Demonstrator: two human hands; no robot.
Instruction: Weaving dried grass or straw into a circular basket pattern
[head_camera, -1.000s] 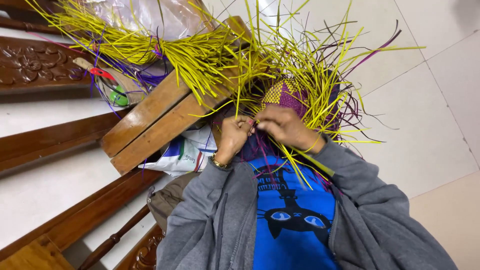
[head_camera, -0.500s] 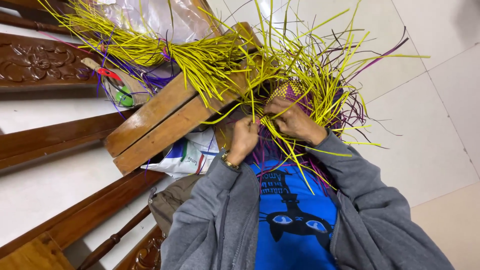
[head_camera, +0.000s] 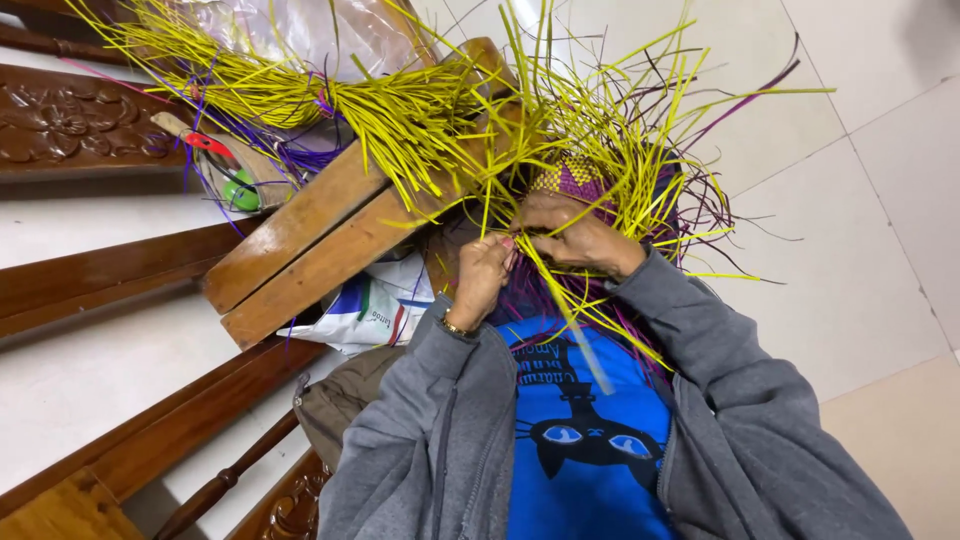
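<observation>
Both hands (head_camera: 540, 255) pinch yellow strips (head_camera: 600, 130); woven piece (head_camera: 572, 178) between.

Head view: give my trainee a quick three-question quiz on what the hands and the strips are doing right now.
1. True or false: both hands are on the woven piece, with loose yellow strips sticking out around it.
2. What lies under the yellow bundle left of the hands? A) a wooden plank B) a metal tray C) a glass bowl
3. Which hand pinches a strip between its fingertips, close to the other hand?

Key
1. True: the left hand and right hand meet at the yellow and purple weave.
2. A: the wooden plank.
3. The left hand.
</observation>
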